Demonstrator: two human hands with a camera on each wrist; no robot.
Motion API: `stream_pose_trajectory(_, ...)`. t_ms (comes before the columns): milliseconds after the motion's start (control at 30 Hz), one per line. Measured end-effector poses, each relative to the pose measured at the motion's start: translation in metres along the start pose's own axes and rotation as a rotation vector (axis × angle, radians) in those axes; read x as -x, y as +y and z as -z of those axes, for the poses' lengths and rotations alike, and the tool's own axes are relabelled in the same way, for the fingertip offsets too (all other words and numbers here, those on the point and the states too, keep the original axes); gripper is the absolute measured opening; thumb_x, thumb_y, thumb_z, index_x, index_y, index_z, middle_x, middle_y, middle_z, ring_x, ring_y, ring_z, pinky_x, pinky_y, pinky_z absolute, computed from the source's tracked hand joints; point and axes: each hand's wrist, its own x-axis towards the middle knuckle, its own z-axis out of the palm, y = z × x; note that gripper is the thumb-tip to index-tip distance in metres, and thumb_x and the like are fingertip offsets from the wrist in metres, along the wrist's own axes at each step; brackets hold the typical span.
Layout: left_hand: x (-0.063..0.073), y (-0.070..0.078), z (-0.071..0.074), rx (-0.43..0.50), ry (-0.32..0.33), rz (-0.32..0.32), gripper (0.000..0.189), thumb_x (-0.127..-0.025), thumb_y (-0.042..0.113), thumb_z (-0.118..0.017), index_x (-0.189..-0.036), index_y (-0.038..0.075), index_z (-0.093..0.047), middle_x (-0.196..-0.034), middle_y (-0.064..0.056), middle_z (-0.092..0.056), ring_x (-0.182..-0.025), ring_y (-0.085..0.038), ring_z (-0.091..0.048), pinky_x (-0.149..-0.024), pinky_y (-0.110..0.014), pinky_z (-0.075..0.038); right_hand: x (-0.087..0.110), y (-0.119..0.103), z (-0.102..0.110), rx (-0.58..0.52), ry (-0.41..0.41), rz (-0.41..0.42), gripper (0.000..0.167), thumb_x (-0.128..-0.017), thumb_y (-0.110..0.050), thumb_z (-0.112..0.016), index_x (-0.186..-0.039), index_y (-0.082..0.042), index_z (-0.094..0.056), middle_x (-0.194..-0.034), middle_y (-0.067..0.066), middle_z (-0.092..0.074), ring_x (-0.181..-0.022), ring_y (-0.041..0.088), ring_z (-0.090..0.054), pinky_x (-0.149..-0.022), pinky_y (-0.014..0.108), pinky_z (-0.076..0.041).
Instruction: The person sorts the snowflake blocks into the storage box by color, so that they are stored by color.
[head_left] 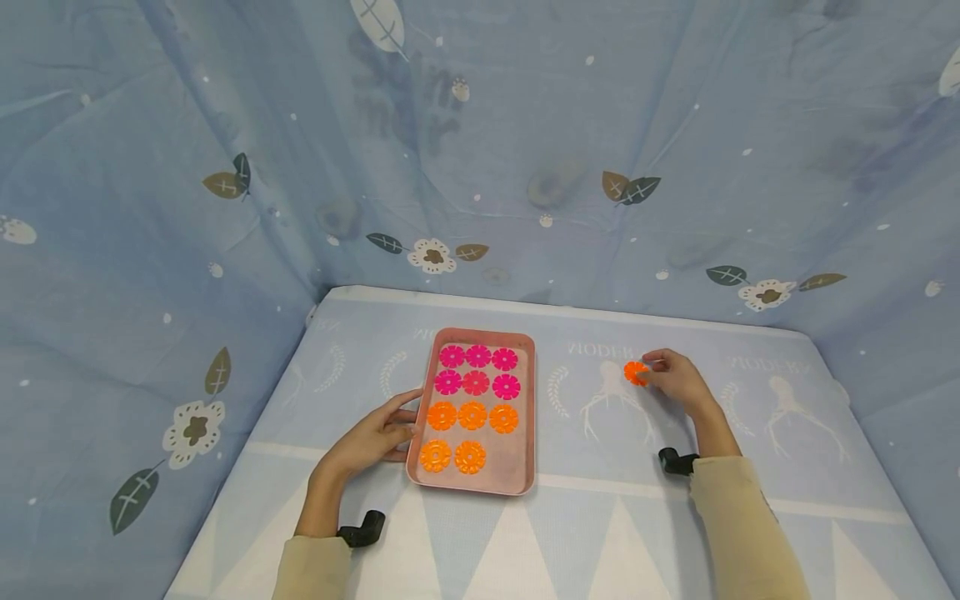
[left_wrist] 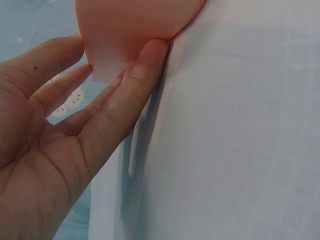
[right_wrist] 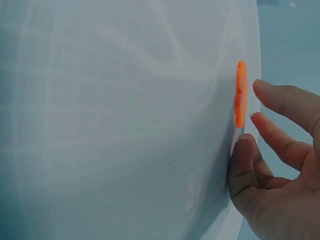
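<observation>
In the head view, a pink tray (head_left: 525,450) lies on the table with flower-shaped discs in rows: magenta discs (head_left: 478,356) at the far end, orange discs (head_left: 472,415) nearer. My left hand (head_left: 375,435) touches the tray's left side with extended fingers. The left wrist view shows the left hand (left_wrist: 85,125) with its fingertips against the tray's outer wall (left_wrist: 130,30). Right of the tray, a single orange flower-shaped disc (head_left: 635,372) is by the fingertips of my right hand (head_left: 677,382). In the right wrist view that disc (right_wrist: 241,95) appears edge-on, the right hand (right_wrist: 280,155) beside it with fingers spread.
A pale blue patterned cloth (head_left: 585,517) covers the table. Blue fabric walls (head_left: 495,150) rise behind it and at both sides. The tray's near right corner shows bare floor beside the last two orange discs.
</observation>
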Motion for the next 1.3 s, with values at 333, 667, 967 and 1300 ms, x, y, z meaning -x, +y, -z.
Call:
stream_pose_trajectory(333,0.0,0.0,0.0,-0.007,0.004,-0.003,0.062,-0.102,0.011,-0.059,-0.157,0.023,-0.033,-0.141,-0.023,-0.047,-0.111,-0.036,-0.064,-0.085,-0.046,-0.057,-0.009,0.008,-0.005,0.097,-0.009,0.004,0.052,-0.091,-0.019,-0.074,-0.132,0.006,-0.052,-0.128,0.033,-0.048,-0.112,0.044,-0.048,-0.096,0.056,-0.042)
stream_pose_trajectory(667,0.001,0.002,0.001,-0.001,-0.002,0.001,0.062,-0.102,0.012,-0.059,-0.157,0.023,-0.033,-0.142,-0.023,-0.046,-0.112,-0.036,-0.063,-0.085,-0.046,-0.057,-0.009,0.005,-0.004,0.092,0.019,-0.037,0.046,-0.093,-0.015,-0.071,-0.125,0.01,-0.051,-0.117,0.026,-0.053,-0.1,0.037,-0.052,-0.085,0.043,-0.048)
stream_pose_trajectory(967,0.0,0.002,0.001,-0.002,-0.003,0.006,0.062,-0.102,0.012,-0.06,-0.157,0.023,-0.033,-0.141,-0.023,-0.047,-0.111,-0.036,-0.064,-0.085,-0.046,-0.057,-0.007,0.008,0.001,-0.043,0.055,-0.062,0.032,-0.1,-0.011,-0.059,-0.122,0.011,-0.056,-0.115,0.027,-0.06,-0.089,0.025,-0.062,-0.071,0.024,-0.055)
stream_pose_trajectory(1300,0.001,0.006,-0.001,0.004,0.003,0.012,0.063,-0.102,0.011,-0.059,-0.157,0.023,-0.033,-0.14,-0.022,-0.048,-0.11,-0.036,-0.064,-0.084,-0.046,-0.058,-0.005,0.01,0.001,-0.157,0.083,-0.087,0.029,-0.102,-0.007,-0.055,-0.125,0.011,-0.056,-0.116,0.024,-0.061,-0.082,0.015,-0.061,-0.07,0.023,-0.055)
